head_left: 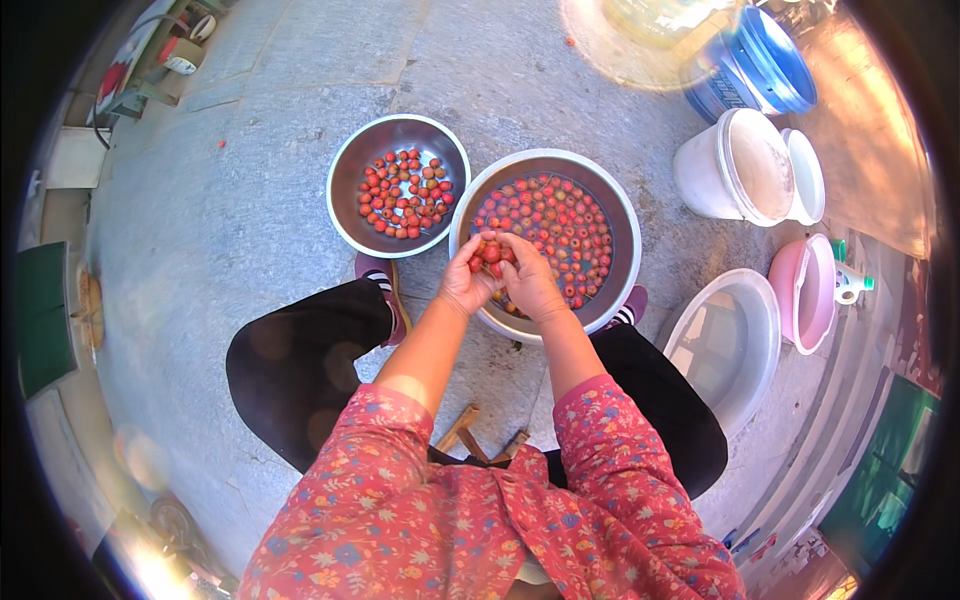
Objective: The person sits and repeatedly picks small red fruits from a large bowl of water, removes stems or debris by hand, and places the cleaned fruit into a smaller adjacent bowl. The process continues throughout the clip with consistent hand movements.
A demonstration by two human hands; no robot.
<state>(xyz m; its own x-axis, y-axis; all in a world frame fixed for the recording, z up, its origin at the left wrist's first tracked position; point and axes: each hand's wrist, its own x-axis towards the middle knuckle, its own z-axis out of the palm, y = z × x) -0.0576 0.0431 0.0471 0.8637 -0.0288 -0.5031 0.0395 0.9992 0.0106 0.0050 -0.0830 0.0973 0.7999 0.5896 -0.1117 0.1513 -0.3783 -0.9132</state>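
My left hand and my right hand are cupped together around several small red hawthorn fruits. Both hands hang over the near left side of a large steel basin, where many more hawthorns float in water. Left of it, its rim close to the large one, stands a smaller steel bowl with red hawthorns spread over its bottom. The undersides of my fingers are partly hidden by the fruit.
At the right stand a blue bucket, white buckets, a pink basin and a wide metal basin. A green-capped white bottle is beyond. My feet flank the large basin. A wooden stool leg shows beneath me.
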